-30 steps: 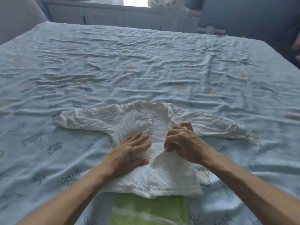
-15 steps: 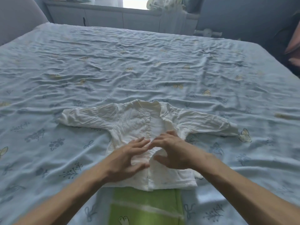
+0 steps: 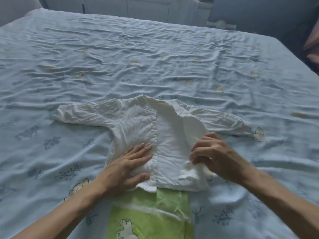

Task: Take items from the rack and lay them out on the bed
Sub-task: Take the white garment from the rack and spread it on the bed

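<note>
Bed (image 3: pixel 155 57): white top (image 3: pixel 134 121) under left hand (image 3: pixel 127 168)

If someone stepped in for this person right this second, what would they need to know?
Left hand: open, pressing flat on the white top's left front panel.
Right hand: fingers curled round the top's right front flap, pulled open.
The white top lies on the bed, sleeves spread; its hem overlaps a green garment nearer the person.
Done: both pieces are on the bed.
Left: lay the flap down and smooth it; rack out of view, so further items unknown.
</note>
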A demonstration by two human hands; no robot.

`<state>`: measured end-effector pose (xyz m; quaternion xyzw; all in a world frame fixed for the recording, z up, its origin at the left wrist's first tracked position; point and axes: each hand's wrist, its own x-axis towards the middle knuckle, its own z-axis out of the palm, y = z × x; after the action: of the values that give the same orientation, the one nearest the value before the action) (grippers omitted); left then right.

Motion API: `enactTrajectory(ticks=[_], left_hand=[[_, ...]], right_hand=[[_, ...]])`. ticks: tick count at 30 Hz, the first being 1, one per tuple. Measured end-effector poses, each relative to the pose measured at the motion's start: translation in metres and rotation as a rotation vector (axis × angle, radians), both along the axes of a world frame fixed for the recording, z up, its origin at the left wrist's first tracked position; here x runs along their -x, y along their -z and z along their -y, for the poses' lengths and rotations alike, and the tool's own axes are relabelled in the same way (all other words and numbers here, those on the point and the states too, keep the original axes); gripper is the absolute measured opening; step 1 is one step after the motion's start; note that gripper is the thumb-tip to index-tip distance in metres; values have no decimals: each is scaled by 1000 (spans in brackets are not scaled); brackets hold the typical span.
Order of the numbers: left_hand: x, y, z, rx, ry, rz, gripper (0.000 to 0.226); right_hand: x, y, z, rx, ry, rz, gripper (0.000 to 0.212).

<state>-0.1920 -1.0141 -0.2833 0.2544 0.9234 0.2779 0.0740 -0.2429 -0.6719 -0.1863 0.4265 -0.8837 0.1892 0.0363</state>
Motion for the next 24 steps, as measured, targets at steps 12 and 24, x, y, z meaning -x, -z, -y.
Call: enactTrajectory(ticks=[12,24], left_hand=[[-4,-14,-4,-24,-44,19,71],[60,-37,-126,-284,-1052,-79,75]], right_hand=[[17,33,-117,-217,463,96,44],[43,37,36,-46,424,-106,34]])
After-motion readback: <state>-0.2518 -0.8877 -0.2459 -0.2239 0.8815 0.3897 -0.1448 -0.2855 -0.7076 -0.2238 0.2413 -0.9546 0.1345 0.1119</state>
